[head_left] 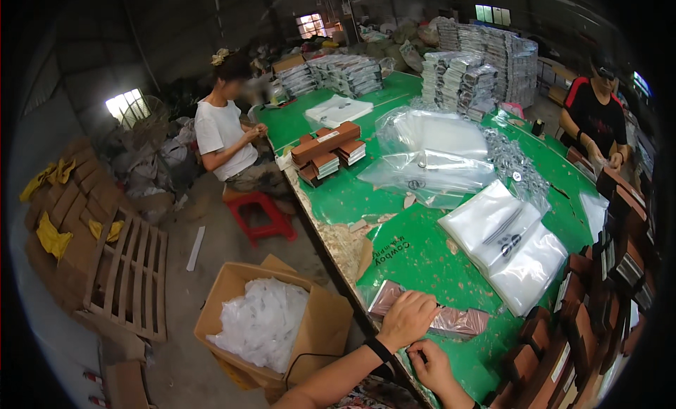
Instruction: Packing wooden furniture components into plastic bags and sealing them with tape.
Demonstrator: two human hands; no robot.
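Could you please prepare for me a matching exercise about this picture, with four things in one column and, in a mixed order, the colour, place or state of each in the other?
Column one
1. Tabletop
2. Wrapped brown pack
3. Cardboard box
4. Stool

Column two
A. Under the person's left hand
B. Red
C. Green
D. Open, with crumpled clear plastic inside

Right pairs
1-C, 2-A, 3-D, 4-B
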